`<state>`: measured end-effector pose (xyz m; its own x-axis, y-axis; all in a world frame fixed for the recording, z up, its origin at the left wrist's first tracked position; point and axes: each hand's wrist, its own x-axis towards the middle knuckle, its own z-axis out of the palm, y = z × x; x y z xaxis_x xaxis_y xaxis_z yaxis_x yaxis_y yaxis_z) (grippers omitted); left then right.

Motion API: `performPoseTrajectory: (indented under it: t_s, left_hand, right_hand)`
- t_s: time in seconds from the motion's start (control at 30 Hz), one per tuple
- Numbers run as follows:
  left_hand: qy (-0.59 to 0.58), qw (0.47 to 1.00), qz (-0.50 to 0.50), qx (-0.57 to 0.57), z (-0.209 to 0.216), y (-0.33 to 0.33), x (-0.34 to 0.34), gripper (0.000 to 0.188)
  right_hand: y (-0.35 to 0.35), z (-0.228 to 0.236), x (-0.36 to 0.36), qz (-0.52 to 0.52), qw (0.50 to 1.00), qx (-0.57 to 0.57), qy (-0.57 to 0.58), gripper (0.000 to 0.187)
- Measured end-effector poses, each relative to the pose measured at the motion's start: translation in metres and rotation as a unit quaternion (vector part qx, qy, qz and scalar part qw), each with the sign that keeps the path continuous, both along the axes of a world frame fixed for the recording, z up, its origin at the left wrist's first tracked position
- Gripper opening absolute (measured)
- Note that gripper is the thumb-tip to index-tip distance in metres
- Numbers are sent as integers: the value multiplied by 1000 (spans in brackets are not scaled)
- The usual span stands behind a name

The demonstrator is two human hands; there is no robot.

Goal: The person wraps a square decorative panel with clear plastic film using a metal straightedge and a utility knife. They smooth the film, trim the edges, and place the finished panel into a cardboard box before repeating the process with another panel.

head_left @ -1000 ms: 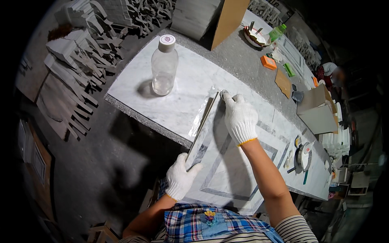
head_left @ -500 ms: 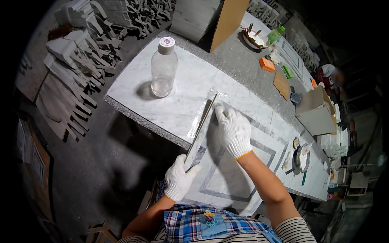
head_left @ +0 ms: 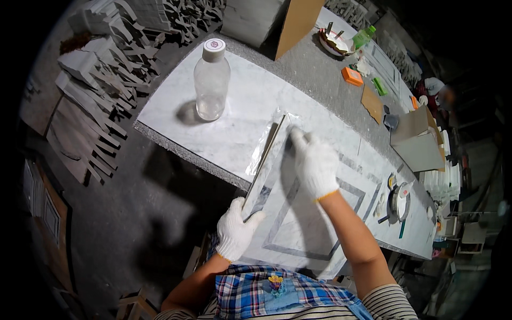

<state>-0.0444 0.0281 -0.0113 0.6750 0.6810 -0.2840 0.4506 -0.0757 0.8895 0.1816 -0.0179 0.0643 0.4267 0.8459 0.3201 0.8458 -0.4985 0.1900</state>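
Observation:
My left hand, in a white knit glove, grips the near left edge of a marble panel. The panel is white with grey inlaid bands forming nested frames, and its left edge stands slightly above the tabletop. My right hand, gloved alike, is over the panel's upper left corner. Its fingertips point at that corner, but motion blurs them, so I cannot tell whether they touch or hold anything. Clear plastic film lies under the panel's left edge.
A clear bottle with a white cap stands on the marble slab. Farther right are a bowl, a green bottle, an orange box, a cardboard box and a round dish. Stone offcuts pile up left.
My right hand has shifted a little right and lifted from the panel's left edge strip. My left hand keeps its grip. The view has moved slightly.

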Motion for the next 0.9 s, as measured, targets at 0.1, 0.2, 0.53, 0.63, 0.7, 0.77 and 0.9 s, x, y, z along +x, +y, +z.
performPoseTrajectory:
  t_s: [0.1,0.2,0.53,0.63,0.7,0.77,0.9]
  left_hand:
    - [2,1000,-2,-6,0,-1,1,46]
    - [-3,1000,3,-17,0,0,2,45]
    - [3,1000,8,-3,1,-1,1,48]
    - [11,1000,-4,8,1,1,0,50]
    - [2,1000,-2,5,-2,0,0,51]
    - [0,1000,-3,4,-4,0,-1,51]
    - [2,1000,3,13,-5,-2,-1,50]
  right_hand:
    - [3,-6,17,-46,999,-4,-4,35]
    - [-1,-12,-13,19,1000,-7,12,35]
    - [3,-14,2,-40,999,-11,22,36]
    - [-6,-15,-5,-14,999,-11,45,36]
    - [0,-13,2,-24,999,-5,31,35]
    - [12,-8,5,-55,998,-15,27,35]
    - [-1,-13,4,-21,999,6,28,34]
